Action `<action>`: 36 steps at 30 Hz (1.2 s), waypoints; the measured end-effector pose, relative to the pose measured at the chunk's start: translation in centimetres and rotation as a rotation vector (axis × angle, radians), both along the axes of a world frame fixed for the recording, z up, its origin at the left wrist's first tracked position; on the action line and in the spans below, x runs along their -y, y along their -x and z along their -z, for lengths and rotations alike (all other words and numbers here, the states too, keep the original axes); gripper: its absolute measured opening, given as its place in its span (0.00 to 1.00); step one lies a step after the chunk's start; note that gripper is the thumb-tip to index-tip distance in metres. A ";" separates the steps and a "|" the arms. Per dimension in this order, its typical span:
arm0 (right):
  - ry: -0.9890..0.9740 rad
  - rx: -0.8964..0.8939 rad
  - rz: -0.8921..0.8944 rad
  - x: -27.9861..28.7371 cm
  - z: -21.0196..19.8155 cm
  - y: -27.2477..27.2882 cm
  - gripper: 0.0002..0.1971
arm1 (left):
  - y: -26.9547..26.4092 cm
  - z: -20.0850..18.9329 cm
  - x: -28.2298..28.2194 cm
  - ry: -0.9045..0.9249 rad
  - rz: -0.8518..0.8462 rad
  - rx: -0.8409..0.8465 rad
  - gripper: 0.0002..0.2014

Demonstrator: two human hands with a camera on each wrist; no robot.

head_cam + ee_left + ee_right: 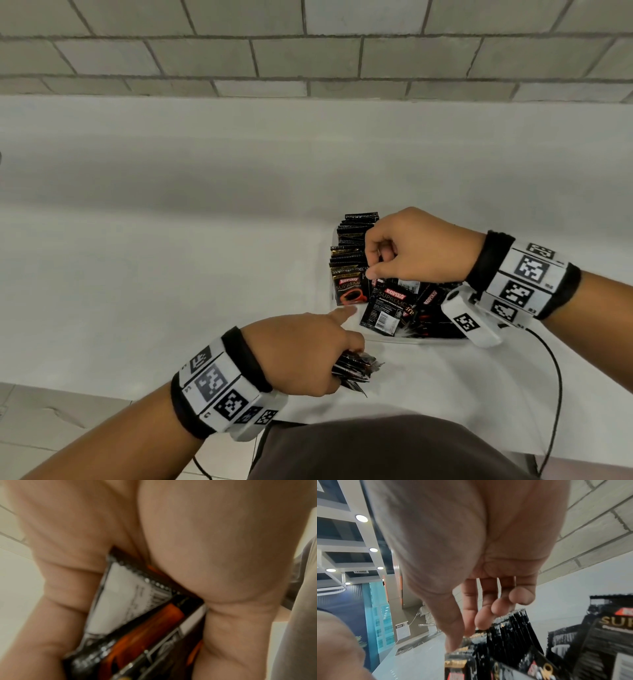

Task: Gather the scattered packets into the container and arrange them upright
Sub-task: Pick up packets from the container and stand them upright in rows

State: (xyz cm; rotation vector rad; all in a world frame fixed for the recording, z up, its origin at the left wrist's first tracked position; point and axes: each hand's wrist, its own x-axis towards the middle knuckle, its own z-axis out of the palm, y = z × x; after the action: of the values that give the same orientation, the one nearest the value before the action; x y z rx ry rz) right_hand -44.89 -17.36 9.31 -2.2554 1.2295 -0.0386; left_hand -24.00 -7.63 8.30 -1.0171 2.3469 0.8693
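A row of packets (352,260) stands upright in the container (428,339); others lie loose beside them. The left hand (301,353) clutches a bunch of packets (356,370) (forefinger extended); the right hand (418,246) fingers the row, curled, apparently empty.

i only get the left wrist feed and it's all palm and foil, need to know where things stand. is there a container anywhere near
Observer: Yes. In the head view a white container sits on the table just ahead of the left hand.
Operator: any packets in it yet
Observer: A row of upright packets stands along its left side; loose packets lie flat and jumbled beside them.
Operator: what's the other hand doing
Observer: The right hand is over the container, its fingertips at the top edges of the upright row.
Operator: and my bundle
Observer: The held bundle is outside the container, over the table in front of it.
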 end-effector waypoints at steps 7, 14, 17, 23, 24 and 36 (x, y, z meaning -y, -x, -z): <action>0.057 0.112 0.090 -0.2 -3.1 1.5 0.04 | -3.7 -3.2 0.9 -0.041 -0.290 -0.524 0.17; -0.059 0.357 0.159 -3.3 -3.9 0.4 0.05 | -3.7 -0.3 1.6 -0.380 -1.082 -1.084 0.14; -0.123 0.513 0.203 -4.3 -3.2 -1.0 0.12 | -3.0 0.0 1.5 -0.546 -1.134 -1.217 0.17; -0.134 0.630 0.378 -4.0 -1.2 -1.4 0.10 | -2.6 0.0 1.7 -0.593 -1.155 -1.251 0.15; -0.132 0.628 0.407 -3.9 -1.1 -1.2 0.09 | -2.7 0.0 1.7 -0.582 -1.155 -1.242 0.14; 0.007 0.659 0.376 -5.5 -0.7 -3.6 0.06 | -1.5 -0.7 2.9 -0.501 -1.173 -1.307 0.13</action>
State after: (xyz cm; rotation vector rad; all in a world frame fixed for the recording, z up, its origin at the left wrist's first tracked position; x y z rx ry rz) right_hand -41.26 -11.84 10.04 -1.7525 1.2373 -0.8524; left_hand -22.49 -10.51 9.01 -1.9136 1.7204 3.0925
